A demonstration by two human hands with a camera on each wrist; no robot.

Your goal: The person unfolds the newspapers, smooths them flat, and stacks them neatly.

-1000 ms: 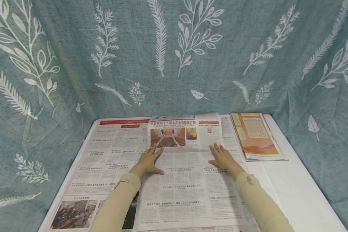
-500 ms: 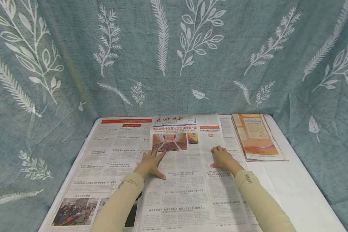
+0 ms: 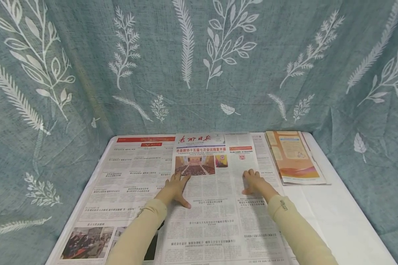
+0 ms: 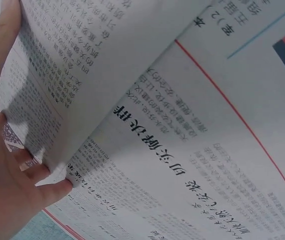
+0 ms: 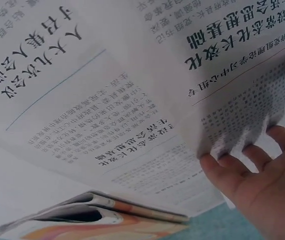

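Note:
A newspaper sheet (image 3: 212, 221) lies in the middle of the head view, with a red headline and a photo (image 3: 195, 165) in its upper part. My left hand (image 3: 174, 189) rests on its left side just under the photo, thumb spread from the fingers. On the right side, my right hand (image 3: 257, 185) touches the sheet with lightly bent fingers. Both wrist views show fingertips on the print: the left hand (image 4: 12, 185) at the paper's edge, the right hand (image 5: 262, 175) casting a shadow. Neither hand pinches the paper.
Another spread newspaper (image 3: 119, 195) lies underneath, to the left. A stack of folded papers with an orange cover (image 3: 296, 158) sits at the far right of the white table (image 3: 325, 221). A teal leaf-patterned curtain (image 3: 185, 106) hangs behind and at both sides.
The top sheet has slid slightly toward me, and its upper part now lies flatter with the masthead visible. Both hands have come slightly nearer; the right fingers have bent more.

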